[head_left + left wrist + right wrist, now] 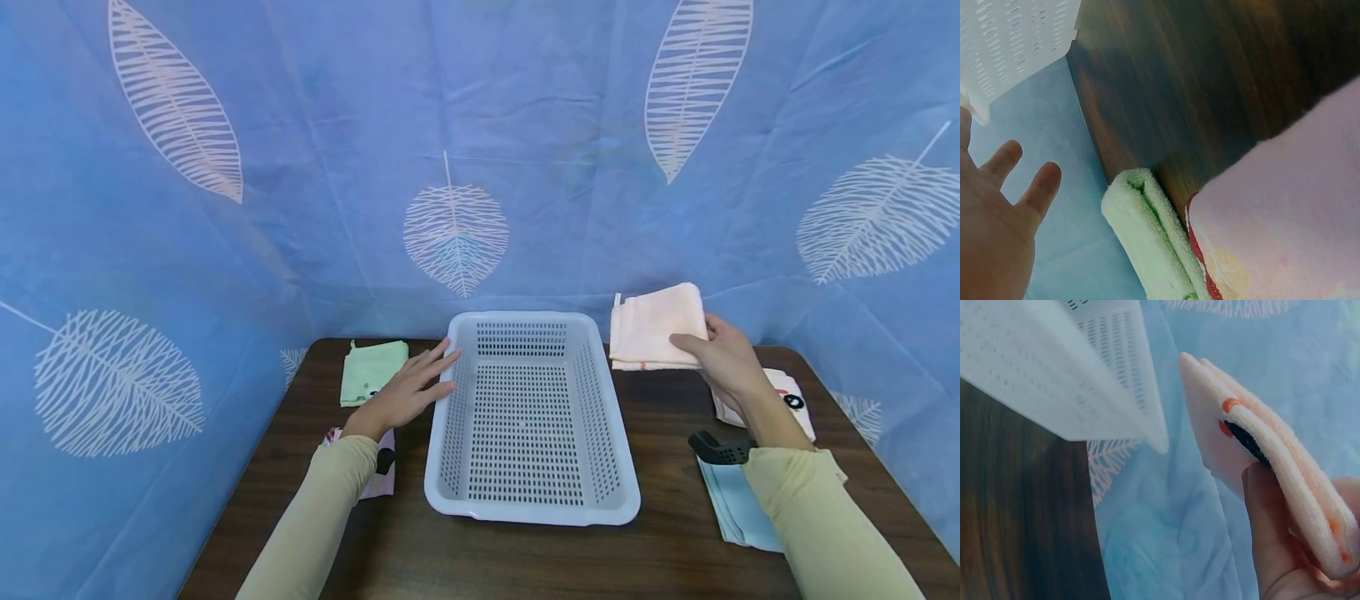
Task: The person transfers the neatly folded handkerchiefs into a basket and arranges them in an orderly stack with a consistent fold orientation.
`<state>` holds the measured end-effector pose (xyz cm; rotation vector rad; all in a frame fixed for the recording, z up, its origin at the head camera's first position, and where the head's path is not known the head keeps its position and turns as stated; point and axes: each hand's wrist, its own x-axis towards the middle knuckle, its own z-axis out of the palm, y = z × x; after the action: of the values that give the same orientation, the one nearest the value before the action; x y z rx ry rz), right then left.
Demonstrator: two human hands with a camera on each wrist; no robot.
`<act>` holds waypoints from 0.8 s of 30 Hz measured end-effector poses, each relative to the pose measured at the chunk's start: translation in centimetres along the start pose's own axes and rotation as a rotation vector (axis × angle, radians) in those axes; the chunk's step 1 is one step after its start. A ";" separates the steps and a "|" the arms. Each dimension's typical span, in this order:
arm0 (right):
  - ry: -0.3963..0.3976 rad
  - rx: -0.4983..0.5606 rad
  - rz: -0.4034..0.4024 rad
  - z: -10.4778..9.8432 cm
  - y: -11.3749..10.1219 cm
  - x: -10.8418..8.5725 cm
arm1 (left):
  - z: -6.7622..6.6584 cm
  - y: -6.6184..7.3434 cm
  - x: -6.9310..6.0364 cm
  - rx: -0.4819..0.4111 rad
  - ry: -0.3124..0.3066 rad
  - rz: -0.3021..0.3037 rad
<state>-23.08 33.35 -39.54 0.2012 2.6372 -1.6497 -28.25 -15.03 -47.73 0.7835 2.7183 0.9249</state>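
Observation:
A folded peach towel [654,327] is pinched between the thumb and fingers of my right hand [723,358], held up beyond the basket's far right corner. In the right wrist view, the towel [1291,469] shows its folded layers edge-on with orange and dark marks. My left hand [411,385] has its fingers spread, the tips at the left rim of a white perforated plastic basket [531,508]. From the left wrist view, that hand [1004,219] holds nothing. The basket stands in the middle of the table with no towel in it.
Left of the basket lie a folded green towel [375,367] and a pink-purple one [381,479], partly under the left arm. On the right are a white towel with a dark print [795,400] and a light blue towel [738,504]. Blue leaf-print cloth [525,167] hangs behind the brown table [450,558].

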 end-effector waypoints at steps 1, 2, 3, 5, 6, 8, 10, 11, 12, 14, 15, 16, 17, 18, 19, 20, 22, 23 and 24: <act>-0.007 0.010 -0.003 0.1 -0.2 0.0 | 0.0 0.0 0.0 0.000 0.001 0.001; -0.016 0.028 -0.005 0.3 -0.4 0.0 | 0.0 0.0 0.0 -0.001 0.002 0.002; -0.022 0.042 -0.009 0.4 -0.6 0.0 | 0.0 0.0 0.0 -0.001 -0.001 0.000; -0.031 0.065 -0.015 0.7 -0.8 0.0 | 0.0 0.0 0.0 0.001 -0.002 0.000; -0.033 0.077 -0.016 0.8 -1.0 0.0 | 0.0 0.0 0.0 0.001 -0.003 -0.001; -0.037 0.097 -0.017 1.1 -1.1 0.0 | -0.1 0.0 -0.1 0.000 -0.005 -0.003; -0.038 0.114 -0.018 1.3 -1.2 0.0 | -0.1 0.0 0.0 0.001 -0.008 -0.007; -0.038 0.118 -0.019 1.4 -1.3 -0.1 | -0.1 0.0 0.0 0.001 -0.008 -0.009; -0.040 0.130 -0.022 1.5 -1.3 -0.1 | -0.1 0.0 0.0 0.001 -0.009 -0.009; -0.045 0.156 -0.023 1.7 -1.4 -0.1 | -0.1 0.0 0.0 0.004 -0.009 -0.008; -0.049 0.168 -0.023 1.8 -1.4 -0.1 | -0.1 0.0 0.0 0.005 -0.008 -0.007; -0.056 0.184 -0.022 1.9 -1.5 -0.2 | -0.1 0.0 0.0 0.006 -0.007 -0.005; -0.062 0.200 -0.022 2.0 -1.5 -0.2 | -0.1 0.0 0.0 0.009 -0.007 -0.004; -0.067 0.216 -0.022 2.2 -1.6 -0.2 | -0.2 0.0 0.0 0.011 -0.006 -0.002; -0.072 0.228 -0.022 2.3 -1.6 -0.3 | -0.2 0.1 0.0 0.014 -0.006 0.000; -0.078 0.237 -0.025 2.5 -1.7 -0.3 | -0.2 0.1 0.0 0.014 -0.006 -0.001; -0.087 0.259 -0.036 2.8 -1.9 -0.3 | -0.3 0.1 0.0 0.014 -0.007 -0.002; -0.089 0.266 -0.040 3.0 -1.9 -0.4 | -0.3 0.2 -0.1 0.015 -0.007 -0.003; -0.090 0.275 -0.043 3.1 -2.0 -0.4 | -0.3 0.2 -0.1 0.014 -0.006 -0.002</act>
<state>-23.08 29.66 -39.12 0.0726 2.3594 -1.9811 -28.20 -15.13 -47.38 0.7848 2.7233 0.9026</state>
